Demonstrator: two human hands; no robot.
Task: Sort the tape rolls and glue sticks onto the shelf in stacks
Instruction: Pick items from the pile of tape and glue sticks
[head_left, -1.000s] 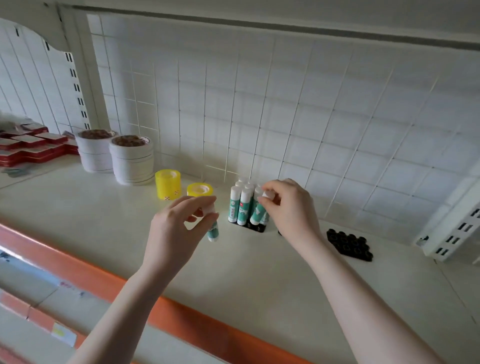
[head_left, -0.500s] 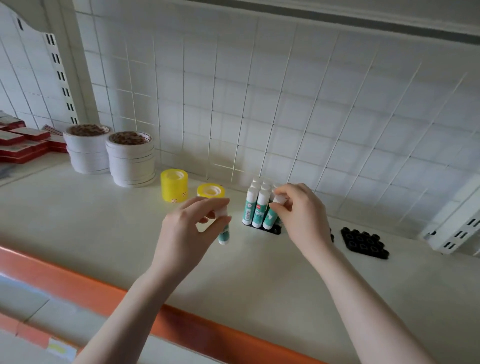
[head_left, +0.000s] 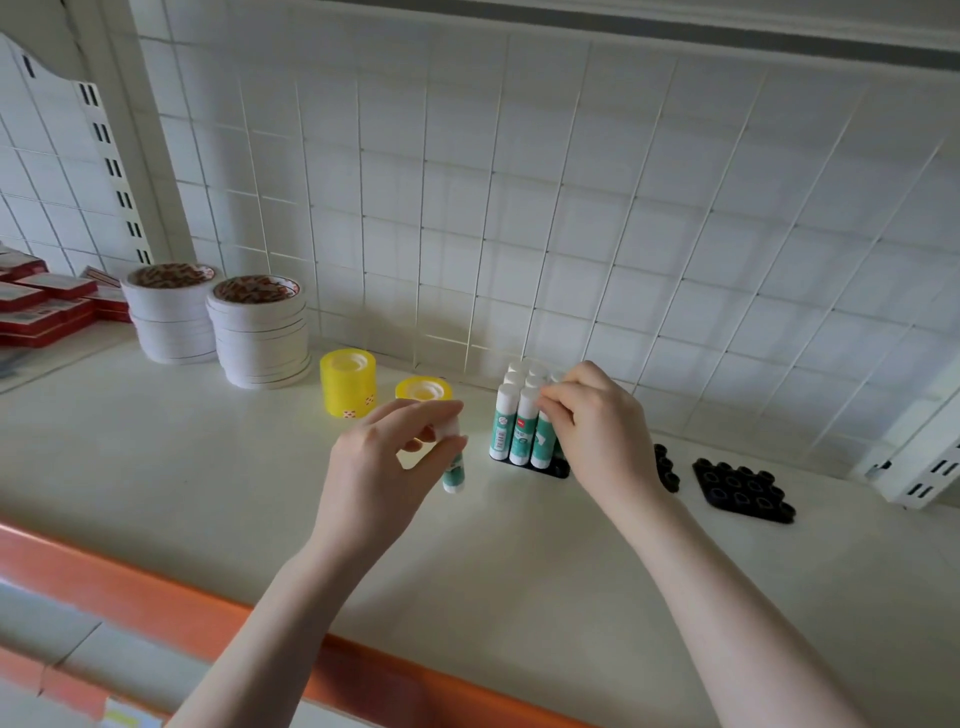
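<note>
Left hand (head_left: 375, 470): pinches a single glue stick (head_left: 454, 470) by its white cap, upright, hanging just above the shelf (head_left: 218, 499).
Right hand (head_left: 597, 436): fingers curled on a stick in the glue stick cluster (head_left: 522, 426), which stands in a black holder (head_left: 550, 469).
Room: bare shelf lies between the hands and the orange front edge (head_left: 171, 613); yellow tape rolls (head_left: 348, 382) sit just left, white tape stacks (head_left: 260, 332) farther left, an empty black tray (head_left: 743, 488) right.
Change: both hands seem to keep their grips; the view shifted slightly.

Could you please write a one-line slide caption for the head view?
Left hand holds a glue stick while right hand grips one in the black tray.
</note>
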